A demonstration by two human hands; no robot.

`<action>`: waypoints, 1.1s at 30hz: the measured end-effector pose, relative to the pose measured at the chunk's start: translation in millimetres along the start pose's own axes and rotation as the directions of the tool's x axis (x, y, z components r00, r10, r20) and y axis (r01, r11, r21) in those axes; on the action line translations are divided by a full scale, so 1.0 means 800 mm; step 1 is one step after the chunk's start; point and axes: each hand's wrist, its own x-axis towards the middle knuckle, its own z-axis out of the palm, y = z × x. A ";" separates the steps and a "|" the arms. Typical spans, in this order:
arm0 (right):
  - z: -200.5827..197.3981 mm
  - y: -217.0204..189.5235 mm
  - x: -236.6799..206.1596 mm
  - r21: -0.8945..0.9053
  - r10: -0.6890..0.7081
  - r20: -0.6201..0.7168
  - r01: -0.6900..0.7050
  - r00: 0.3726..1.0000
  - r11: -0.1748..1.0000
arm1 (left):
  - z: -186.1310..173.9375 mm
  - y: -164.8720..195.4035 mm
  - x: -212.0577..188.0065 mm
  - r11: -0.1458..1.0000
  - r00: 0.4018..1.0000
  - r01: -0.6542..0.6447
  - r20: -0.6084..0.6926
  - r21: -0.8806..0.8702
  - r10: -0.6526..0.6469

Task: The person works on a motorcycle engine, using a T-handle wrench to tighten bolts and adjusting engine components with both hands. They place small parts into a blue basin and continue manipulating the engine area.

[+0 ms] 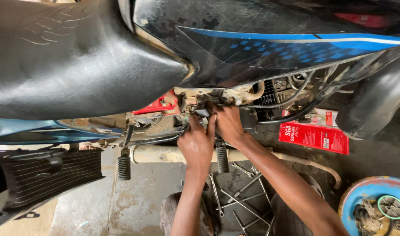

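I look down along a motorcycle with a black seat (69, 57) and a black tank with blue checks (270, 39). Both my hands reach into the engine area under the tank. My left hand (196, 142) has its fingers up against a small grey part (201, 112) beside the red battery-like box (158, 105). My right hand (226, 122) rests next to it, fingers curled onto the same part. What the fingertips grip is hidden.
Several spanners (239, 196) lie on the concrete floor below my arms. A red parts box (313, 135) lies to the right, a blue tub (374, 201) with metal parts at lower right. Footpegs (124, 166) and an exhaust pipe (165, 154) cross below.
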 end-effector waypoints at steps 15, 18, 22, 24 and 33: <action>0.035 0.040 -0.021 0.160 0.012 -0.085 0.001 0.996 0.987 | 0.010 0.021 -0.052 0.964 0.957 -0.032 0.271 -0.265 0.106; 0.032 0.040 -0.020 0.201 0.043 -0.039 -0.034 0.998 0.979 | -0.005 0.012 -0.057 0.948 0.933 0.004 0.342 -0.317 0.110; 0.025 0.039 -0.021 0.054 -0.042 -0.098 0.047 0.994 0.997 | -0.009 -0.001 -0.066 0.934 0.924 -0.009 0.354 -0.357 0.145; 0.027 0.038 -0.022 -0.011 -0.067 -0.111 0.067 0.992 0.998 | -0.006 -0.007 -0.074 0.922 0.931 0.000 0.337 -0.388 0.142; 0.026 0.025 -0.022 -0.154 -0.014 -0.104 -0.002 0.994 0.988 | -0.003 -0.035 -0.091 0.868 0.926 -0.186 0.214 -0.460 0.312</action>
